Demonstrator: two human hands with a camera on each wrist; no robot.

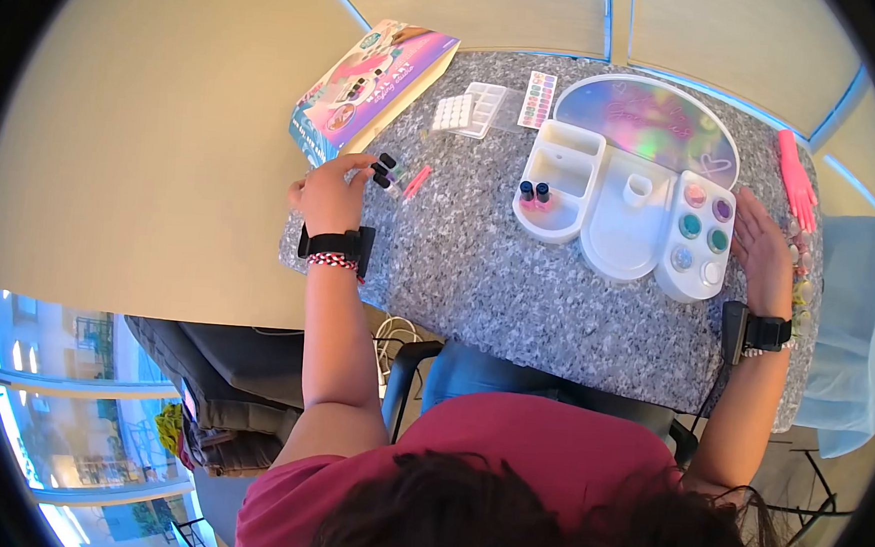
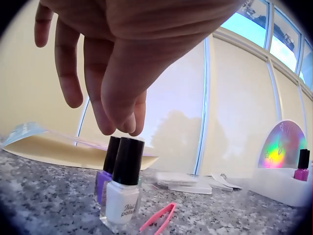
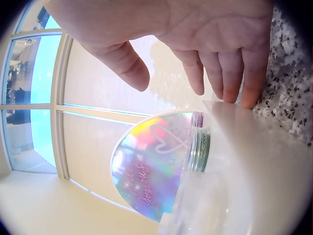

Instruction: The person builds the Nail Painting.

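Several nail polish bottles with black caps stand by my left hand (image 1: pixel 330 202), near the table's left edge. In the left wrist view, its thumb and fingers point down just over the cap of a white nail polish bottle (image 2: pixel 122 198), with a purple bottle (image 2: pixel 101 186) behind. Pink tweezers (image 1: pixel 417 182) lie beside them. My right hand (image 1: pixel 765 251), fingers fairly straight, lies along the right side of a white nail organizer (image 1: pixel 670 268). In the right wrist view its fingertips are right at the organizer's wall. That organizer holds glitter pots (image 1: pixel 690 226) and two dark-capped polish bottles (image 1: pixel 542 192).
A nail art box (image 1: pixel 377 87) lies at the back left. White trays (image 1: pixel 486 108) and a sticker sheet (image 1: pixel 538 100) are near the back edge. The organizer's shiny half-round backboard (image 1: pixel 657 117) stands behind it. A pink model hand (image 1: pixel 794 180) lies far right.
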